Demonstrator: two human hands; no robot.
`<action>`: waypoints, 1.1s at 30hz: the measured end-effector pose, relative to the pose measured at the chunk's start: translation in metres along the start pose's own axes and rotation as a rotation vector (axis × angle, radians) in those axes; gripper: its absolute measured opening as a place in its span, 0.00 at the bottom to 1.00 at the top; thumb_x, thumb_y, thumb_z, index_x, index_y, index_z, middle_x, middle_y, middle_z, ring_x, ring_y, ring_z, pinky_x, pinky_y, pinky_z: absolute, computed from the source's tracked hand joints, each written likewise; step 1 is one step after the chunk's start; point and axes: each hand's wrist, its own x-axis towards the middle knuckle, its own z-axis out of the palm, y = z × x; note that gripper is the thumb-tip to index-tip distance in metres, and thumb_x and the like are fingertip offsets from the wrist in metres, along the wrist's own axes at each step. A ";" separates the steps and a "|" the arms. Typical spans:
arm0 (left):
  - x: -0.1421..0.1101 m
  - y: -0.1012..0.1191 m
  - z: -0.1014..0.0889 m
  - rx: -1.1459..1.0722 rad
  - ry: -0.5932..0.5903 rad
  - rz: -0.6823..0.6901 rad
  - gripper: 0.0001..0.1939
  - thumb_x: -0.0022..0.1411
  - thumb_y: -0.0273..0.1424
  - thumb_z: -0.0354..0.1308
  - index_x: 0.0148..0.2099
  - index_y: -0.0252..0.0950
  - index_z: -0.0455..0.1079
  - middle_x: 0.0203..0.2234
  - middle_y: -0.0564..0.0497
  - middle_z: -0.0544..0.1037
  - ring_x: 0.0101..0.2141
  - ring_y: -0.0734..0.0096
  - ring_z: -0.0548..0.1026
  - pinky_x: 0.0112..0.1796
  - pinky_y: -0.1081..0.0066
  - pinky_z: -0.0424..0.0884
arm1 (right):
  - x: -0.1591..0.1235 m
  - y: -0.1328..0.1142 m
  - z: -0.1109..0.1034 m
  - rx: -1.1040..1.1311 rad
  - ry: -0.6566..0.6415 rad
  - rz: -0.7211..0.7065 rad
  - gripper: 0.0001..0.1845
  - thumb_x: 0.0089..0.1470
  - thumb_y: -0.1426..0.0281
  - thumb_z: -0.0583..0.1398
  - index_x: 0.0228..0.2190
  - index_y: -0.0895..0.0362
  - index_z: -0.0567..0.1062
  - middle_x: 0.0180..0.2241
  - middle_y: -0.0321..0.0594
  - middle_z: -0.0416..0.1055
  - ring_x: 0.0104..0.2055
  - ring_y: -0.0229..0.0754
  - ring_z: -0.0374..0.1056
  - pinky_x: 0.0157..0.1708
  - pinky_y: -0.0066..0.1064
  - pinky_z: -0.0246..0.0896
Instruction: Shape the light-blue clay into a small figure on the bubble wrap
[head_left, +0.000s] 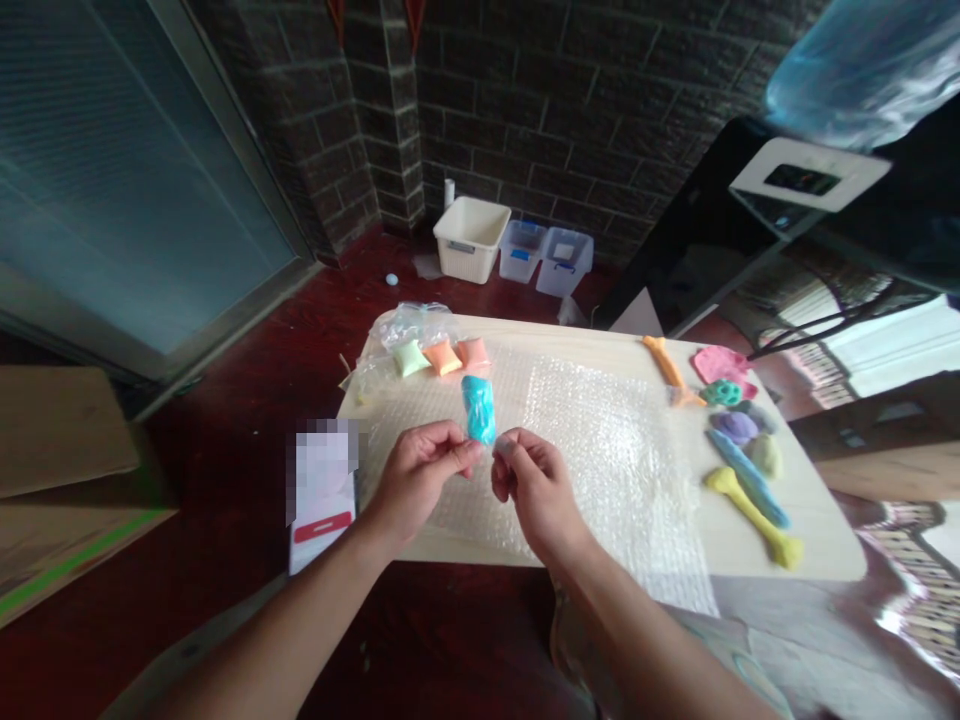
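Observation:
A small clear packet of blue modelling clay [478,408] is held upright over the table. My left hand [431,462] pinches its bottom edge between thumb and forefinger. From the other side, my right hand [534,475] is closed in a pinch at the packet's lower right corner, fingers curled under. Beneath both hands lies a sheet of bubble wrap [600,450]. Beyond them, at the table's far left, sit a pale green packet [409,358], an orange packet [442,357] and a salmon packet [472,354], beside a crumpled clear plastic bag [412,322].
Shaped clay pieces line the table's right side: an orange bone [666,366], a pink piece [721,368], a blue stick [748,476], a yellow bone [757,520] and others. Bins, including a cream basket [469,250], stand by the wall. A cardboard box [67,430] is left.

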 end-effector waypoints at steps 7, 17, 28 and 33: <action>-0.006 -0.002 0.014 0.167 -0.156 0.066 0.16 0.66 0.37 0.63 0.27 0.36 0.72 0.22 0.54 0.71 0.27 0.71 0.67 0.31 0.70 0.61 | -0.010 0.000 -0.026 -0.332 -0.015 -0.210 0.22 0.69 0.56 0.57 0.25 0.53 0.66 0.20 0.33 0.64 0.23 0.37 0.58 0.24 0.31 0.53; 0.003 -0.012 0.030 0.165 -0.230 0.057 0.16 0.66 0.37 0.63 0.27 0.36 0.74 0.22 0.52 0.71 0.28 0.69 0.67 0.31 0.70 0.61 | -0.018 -0.004 -0.044 -0.368 0.011 -0.215 0.20 0.70 0.59 0.56 0.26 0.52 0.66 0.21 0.33 0.65 0.23 0.37 0.59 0.24 0.32 0.53; 0.005 -0.020 0.037 0.149 -0.229 0.014 0.18 0.64 0.38 0.63 0.24 0.36 0.71 0.20 0.54 0.69 0.25 0.71 0.65 0.30 0.70 0.59 | -0.015 -0.003 -0.046 -0.379 0.059 -0.184 0.21 0.69 0.59 0.56 0.24 0.52 0.64 0.18 0.32 0.64 0.21 0.36 0.59 0.23 0.31 0.53; 0.007 -0.020 0.036 0.111 -0.193 -0.002 0.17 0.63 0.37 0.64 0.23 0.36 0.71 0.19 0.53 0.70 0.25 0.71 0.65 0.30 0.70 0.59 | -0.015 -0.004 -0.044 -0.397 0.027 -0.167 0.20 0.68 0.60 0.56 0.24 0.52 0.65 0.18 0.32 0.65 0.21 0.36 0.59 0.23 0.31 0.53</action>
